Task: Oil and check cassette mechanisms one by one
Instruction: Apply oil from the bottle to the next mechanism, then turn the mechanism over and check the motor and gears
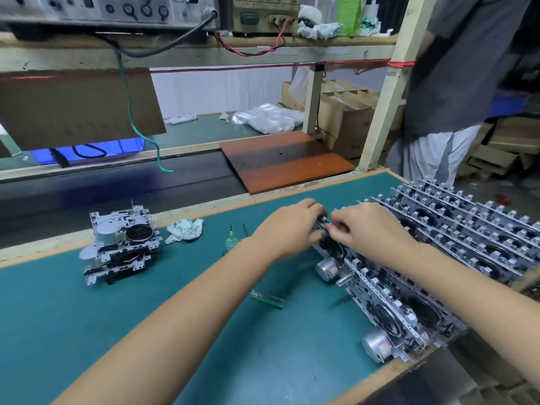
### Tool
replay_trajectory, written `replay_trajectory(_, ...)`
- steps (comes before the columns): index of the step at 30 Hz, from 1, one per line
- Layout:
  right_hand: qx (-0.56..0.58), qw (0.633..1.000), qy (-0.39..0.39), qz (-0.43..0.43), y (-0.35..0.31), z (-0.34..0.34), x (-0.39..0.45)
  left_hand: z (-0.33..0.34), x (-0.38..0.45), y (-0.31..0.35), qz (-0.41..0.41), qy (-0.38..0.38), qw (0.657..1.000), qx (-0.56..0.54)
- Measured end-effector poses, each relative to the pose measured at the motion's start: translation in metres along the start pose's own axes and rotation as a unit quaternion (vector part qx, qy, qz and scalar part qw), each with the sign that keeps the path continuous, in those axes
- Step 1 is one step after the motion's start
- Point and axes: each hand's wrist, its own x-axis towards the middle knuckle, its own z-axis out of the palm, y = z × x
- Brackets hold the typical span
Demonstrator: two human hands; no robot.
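Note:
A cassette mechanism (331,245) stands on edge at the near end of a long row of metal mechanisms (473,232) on the green mat. My left hand (287,229) grips its left end with curled fingers. My right hand (362,226) pinches a small part on its top edge. A small oil bottle with a needle tip (231,240) stands left of my hands. Two finished-looking mechanisms are stacked at the left (122,244). More mechanisms with silver motors (391,311) lie under my right forearm.
A green-handled screwdriver (267,299) lies on the mat (87,331). A crumpled white cloth (184,229) sits near the far edge. An orange board (283,159) lies over the dark conveyor behind. A person in a grey shirt (455,68) stands at the right.

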Motion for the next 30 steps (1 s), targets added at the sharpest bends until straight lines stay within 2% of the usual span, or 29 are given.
replay_trajectory(4, -0.072, 0.997, -0.003, 0.023, 0.003, -0.005, -0.013, 0.012, 0.003, 0.009, 0.012, -0.043, 0.998, -0.031)
replay_trajectory(7, -0.176, 0.984, -0.021, 0.019, -0.006, -0.013, -0.009, 0.014, 0.001, 0.010, 0.007, -0.062, 0.998, -0.027)
replay_trajectory(9, -0.192, 0.981, -0.015, 0.037, -0.016, -0.022, -0.007, 0.010, -0.003, 0.011, 0.003, -0.070, 0.997, -0.018)
replay_trajectory(12, -0.132, 0.990, 0.039, 0.042, -0.042, -0.038, -0.011, -0.008, -0.021, 0.015, -0.007, 0.004, 0.999, -0.033)
replay_trajectory(15, 0.036, 0.995, 0.084, 0.031, -0.085, -0.048, -0.025, -0.030, -0.070, 0.013, -0.009, 0.121, 0.989, -0.078)
replay_trajectory(17, 0.141, 0.987, 0.082, -0.012, -0.121, -0.048, -0.034, -0.038, -0.118, 0.005, -0.028, 0.145, 0.986, -0.078)
replay_trajectory(21, 0.219, 0.969, -0.003, -0.113, -0.190, -0.032, -0.037, -0.036, -0.222, -0.033, -0.167, 0.130, 0.976, -0.057)
replay_trajectory(25, 0.241, 0.934, -0.103, -0.244, -0.272, -0.014, -0.017, -0.042, -0.320, -0.068, -0.332, 0.128, 0.933, -0.055)
replay_trajectory(27, 0.249, 0.910, -0.124, -0.308, -0.321, -0.008, -0.003, -0.050, -0.362, -0.079, -0.382, 0.145, 0.912, -0.039)
replay_trajectory(30, 0.294, 0.873, -0.153, -0.357, -0.393, 0.002, 0.015, -0.066, -0.417, -0.086, -0.444, 0.173, 0.879, 0.015)
